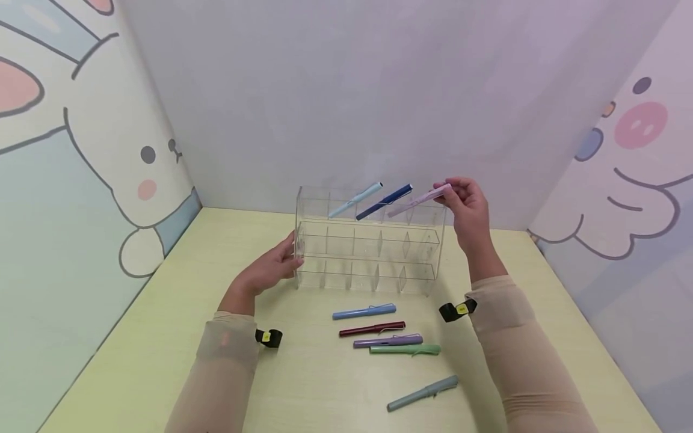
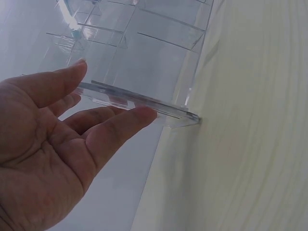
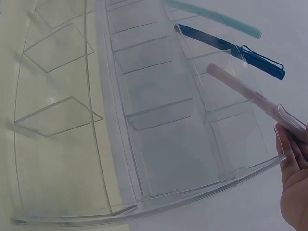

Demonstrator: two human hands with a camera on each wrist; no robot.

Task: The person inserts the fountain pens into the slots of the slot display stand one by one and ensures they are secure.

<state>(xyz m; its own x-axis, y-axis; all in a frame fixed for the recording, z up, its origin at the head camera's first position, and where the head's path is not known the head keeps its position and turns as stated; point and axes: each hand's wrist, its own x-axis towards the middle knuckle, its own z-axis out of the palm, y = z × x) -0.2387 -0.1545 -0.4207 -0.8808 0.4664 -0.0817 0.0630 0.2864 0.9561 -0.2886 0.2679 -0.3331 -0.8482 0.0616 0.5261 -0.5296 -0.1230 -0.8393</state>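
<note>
A clear tiered pen rack point(image 1: 368, 245) with divided compartments stands upright on the table. At its left side my left hand point(image 1: 273, 264) steadies it, the thumb by the front edge and the fingers point(image 2: 127, 122) against the outer side panel. My right hand point(image 1: 468, 207) pinches a pale pink pen point(image 1: 417, 201) by its clip end, over the right part of the top tier. The pen slants, its other end low at the tier. Left of it, a dark blue pen point(image 1: 384, 202) and a light blue pen point(image 1: 354, 200) lean in the top tier.
On the table in front of the rack lie a blue pen point(image 1: 364, 311), a dark red pen point(image 1: 372, 329), a purple pen point(image 1: 387, 341), a green pen point(image 1: 405, 349) and a grey-green pen point(image 1: 422, 394). A pale wall point(image 1: 352, 90) rises behind; cartoon-printed panels flank both sides.
</note>
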